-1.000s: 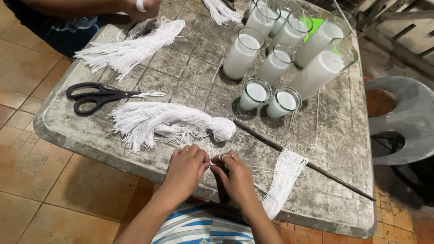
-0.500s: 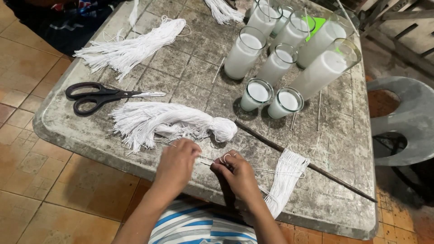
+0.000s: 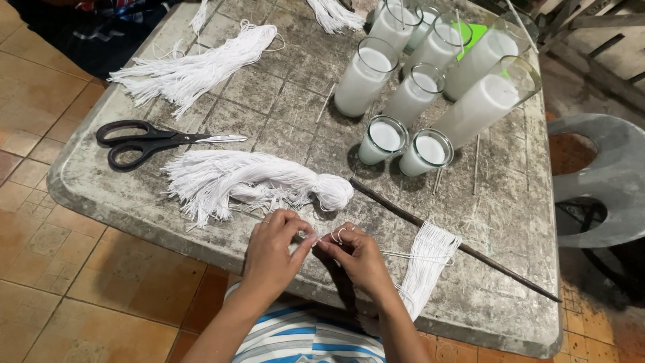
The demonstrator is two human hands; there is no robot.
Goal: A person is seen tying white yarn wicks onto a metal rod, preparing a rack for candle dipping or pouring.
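Desk (image 3: 510,222), weathered and grid-scored, fills most of the frame; grey plastic chair (image 3: 598,175) at the right edge.

Glass candles (image 3: 430,81), white wax, tall ones clustered upper right, two short ones just below them. Rigid and breakable by the look of them.

Loose white string bundle (image 3: 195,67), upper left, fanned out flat.

Knotted white string bundle (image 3: 255,178), centre, bound head toward the right, tails spreading left. Judged soft, light, quick to tangle.

Black-handled scissors (image 3: 154,140), left of centre, blades closed, pointing right.

Thin dark rod (image 3: 457,245), running diagonally from centre to lower right.

Small cut string bundle (image 3: 426,265), lower right of centre, draped over the near desk edge.

Left hand (image 3: 272,252) and right hand (image 3: 356,255), lower centre, fingertips meeting. Each grip is a fine pinch, clenched on a single white strand (image 3: 316,236) held between them just above the desk edge. Strand judged almost weightless, limp and slippery; best taken between thumb and forefinger tips close to the working point, kept lightly taut so it does not slip or fray.
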